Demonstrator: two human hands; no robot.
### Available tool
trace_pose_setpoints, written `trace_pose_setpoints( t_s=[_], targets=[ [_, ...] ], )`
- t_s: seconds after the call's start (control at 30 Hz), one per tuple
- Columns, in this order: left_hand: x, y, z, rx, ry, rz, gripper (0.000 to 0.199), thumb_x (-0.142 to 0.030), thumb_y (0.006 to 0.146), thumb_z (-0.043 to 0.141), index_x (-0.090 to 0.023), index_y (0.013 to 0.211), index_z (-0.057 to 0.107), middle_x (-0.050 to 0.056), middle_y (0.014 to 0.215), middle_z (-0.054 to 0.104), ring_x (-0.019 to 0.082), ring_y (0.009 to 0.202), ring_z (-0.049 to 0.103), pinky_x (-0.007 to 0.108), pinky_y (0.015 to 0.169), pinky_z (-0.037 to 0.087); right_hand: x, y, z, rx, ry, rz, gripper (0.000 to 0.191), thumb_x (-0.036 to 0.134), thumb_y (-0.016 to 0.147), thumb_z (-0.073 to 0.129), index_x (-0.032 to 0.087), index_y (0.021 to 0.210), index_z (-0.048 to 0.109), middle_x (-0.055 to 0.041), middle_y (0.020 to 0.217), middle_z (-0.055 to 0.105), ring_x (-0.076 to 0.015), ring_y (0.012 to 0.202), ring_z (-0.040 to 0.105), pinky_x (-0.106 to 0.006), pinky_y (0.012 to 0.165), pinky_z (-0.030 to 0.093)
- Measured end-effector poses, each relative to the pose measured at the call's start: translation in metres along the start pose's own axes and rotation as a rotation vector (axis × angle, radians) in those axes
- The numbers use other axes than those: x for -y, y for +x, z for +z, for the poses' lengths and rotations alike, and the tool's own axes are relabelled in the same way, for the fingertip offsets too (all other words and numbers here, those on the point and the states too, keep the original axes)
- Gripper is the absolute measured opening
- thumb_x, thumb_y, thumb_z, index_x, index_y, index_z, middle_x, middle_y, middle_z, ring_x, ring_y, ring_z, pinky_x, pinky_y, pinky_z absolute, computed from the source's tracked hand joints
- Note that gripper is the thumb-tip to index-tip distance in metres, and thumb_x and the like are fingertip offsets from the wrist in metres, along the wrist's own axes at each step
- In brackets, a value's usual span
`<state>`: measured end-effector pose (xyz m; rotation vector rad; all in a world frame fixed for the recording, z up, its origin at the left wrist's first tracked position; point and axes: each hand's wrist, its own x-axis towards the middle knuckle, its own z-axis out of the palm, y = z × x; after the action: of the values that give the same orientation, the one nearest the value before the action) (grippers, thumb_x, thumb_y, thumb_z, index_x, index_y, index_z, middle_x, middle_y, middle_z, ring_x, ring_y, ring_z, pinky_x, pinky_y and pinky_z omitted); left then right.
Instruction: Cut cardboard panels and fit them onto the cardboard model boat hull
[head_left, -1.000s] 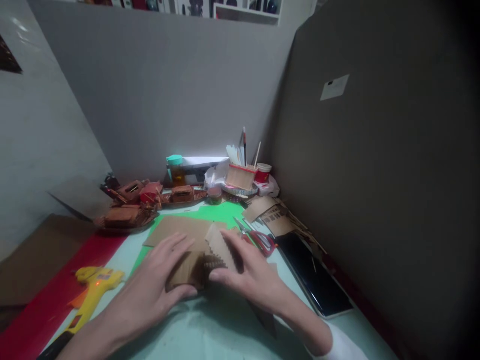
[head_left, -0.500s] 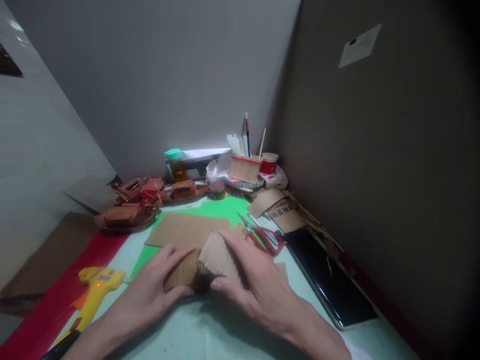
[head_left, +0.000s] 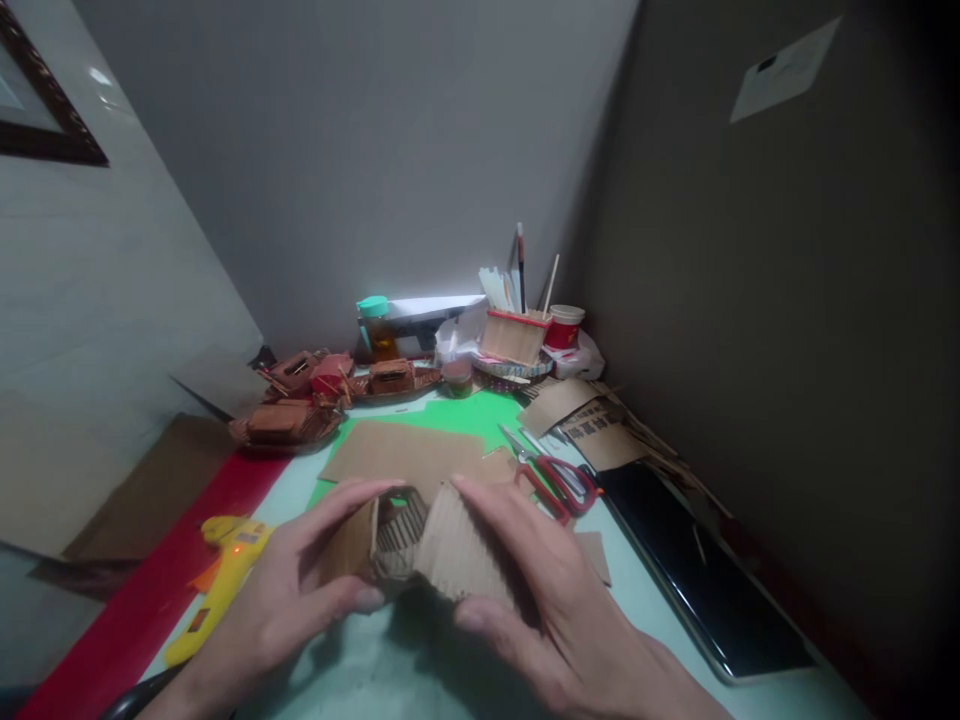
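Note:
My left hand is wrapped round a brown cardboard piece whose open end faces right and shows a ribbed inside. My right hand grips a lighter corrugated cardboard piece, tilted, with its ridges facing me. The two pieces meet or nearly meet between my hands; whether they are joined I cannot tell. Behind them a flat cardboard sheet lies on a green sheet. Red-handled scissors lie open-bladed beyond my right hand.
A yellow glue gun with a lit orange light lies at the left. At the right is a black phone. Brown model boats, a teal-lidded jar, a wooden holder and cardboard scraps stand or lie behind.
The view has swung left, so the scene sits further right. The cardboard pieces have turned and parted somewhat, and the ribbed inside of the left one now shows.

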<state>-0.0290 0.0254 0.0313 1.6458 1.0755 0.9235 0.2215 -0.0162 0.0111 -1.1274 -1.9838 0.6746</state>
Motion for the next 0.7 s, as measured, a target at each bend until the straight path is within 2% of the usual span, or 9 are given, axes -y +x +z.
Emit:
trace_pose_setpoints(
  t_s=[0.07, 0.13, 0.23, 0.3, 0.4, 0.5, 0.6, 0.7],
  targets=[
    [-0.001, -0.002, 0.005, 0.013, -0.057, -0.009, 0.053, -0.026, 0.070, 0.082, -0.049, 0.117, 0.072, -0.012, 0.123, 0.072, 0.020, 0.122, 0.061, 0.022, 0.101, 0.048, 0.002, -0.004, 0.002, 0.023, 0.010, 0.059, 0.074, 0.071, 0.096, 0.046, 0.033, 0.158, 0.034, -0.0121, 0.151, 0.051, -0.0359, 0.134, 0.053, -0.056, 0.112, 0.042],
    [-0.004, -0.003, 0.010, 0.017, -0.103, -0.017, 0.054, -0.025, 0.067, 0.083, -0.048, 0.115, 0.074, -0.011, 0.119, 0.072, 0.019, 0.118, 0.061, 0.021, 0.098, 0.048, 0.003, -0.006, 0.004, 0.027, 0.016, 0.074, 0.078, 0.075, 0.094, 0.043, 0.031, 0.158, 0.036, -0.0140, 0.152, 0.049, -0.0372, 0.134, 0.052, -0.056, 0.110, 0.044],
    [-0.007, -0.005, 0.016, -0.020, -0.094, -0.034, 0.055, -0.025, 0.064, 0.085, -0.053, 0.110, 0.075, -0.014, 0.114, 0.073, 0.018, 0.114, 0.062, 0.019, 0.097, 0.048, 0.005, -0.005, 0.005, 0.040, 0.021, 0.019, 0.081, 0.075, 0.094, 0.041, 0.026, 0.158, 0.038, -0.0153, 0.148, 0.054, -0.0357, 0.130, 0.057, -0.052, 0.106, 0.051],
    [-0.006, -0.006, 0.017, -0.046, -0.038, -0.030, 0.054, -0.028, 0.063, 0.086, -0.054, 0.109, 0.075, -0.014, 0.115, 0.073, 0.020, 0.115, 0.062, 0.021, 0.098, 0.048, 0.010, -0.004, 0.004, 0.040, -0.017, 0.005, 0.077, 0.071, 0.095, 0.046, 0.026, 0.157, 0.040, -0.0132, 0.147, 0.058, -0.0343, 0.129, 0.060, -0.048, 0.105, 0.053],
    [0.001, -0.008, 0.014, -0.012, 0.096, -0.001, 0.055, -0.039, 0.067, 0.085, -0.056, 0.117, 0.071, -0.012, 0.126, 0.072, 0.025, 0.122, 0.061, 0.029, 0.104, 0.048, 0.022, -0.005, -0.001, -0.004, -0.067, 0.023, 0.071, 0.061, 0.095, 0.059, 0.033, 0.157, 0.040, -0.0070, 0.147, 0.061, -0.0324, 0.127, 0.063, -0.042, 0.104, 0.055],
    [0.012, -0.012, 0.009, 0.021, 0.261, 0.008, 0.058, -0.050, 0.074, 0.079, -0.058, 0.129, 0.063, -0.010, 0.142, 0.066, 0.032, 0.135, 0.053, 0.044, 0.115, 0.040, 0.029, -0.007, -0.004, -0.044, -0.071, 0.019, 0.071, 0.052, 0.095, 0.064, 0.039, 0.159, 0.035, -0.0015, 0.146, 0.062, -0.0298, 0.123, 0.067, -0.039, 0.104, 0.056],
    [0.021, -0.016, 0.009, 0.001, 0.358, 0.008, 0.059, -0.058, 0.078, 0.074, -0.057, 0.135, 0.059, -0.006, 0.148, 0.062, 0.036, 0.140, 0.049, 0.054, 0.118, 0.035, 0.026, -0.004, -0.002, -0.027, -0.046, -0.038, 0.066, 0.049, 0.099, 0.058, 0.032, 0.159, 0.036, -0.0033, 0.146, 0.063, -0.0272, 0.126, 0.065, -0.036, 0.105, 0.054],
    [0.025, -0.017, 0.009, 0.016, 0.394, 0.019, 0.062, -0.061, 0.079, 0.073, -0.058, 0.138, 0.054, -0.006, 0.149, 0.060, 0.035, 0.140, 0.049, 0.055, 0.118, 0.035, 0.015, 0.000, 0.005, 0.014, -0.020, -0.085, 0.063, 0.052, 0.104, 0.046, 0.021, 0.158, 0.038, -0.0095, 0.150, 0.059, -0.0254, 0.132, 0.060, -0.034, 0.108, 0.051]
  ],
)
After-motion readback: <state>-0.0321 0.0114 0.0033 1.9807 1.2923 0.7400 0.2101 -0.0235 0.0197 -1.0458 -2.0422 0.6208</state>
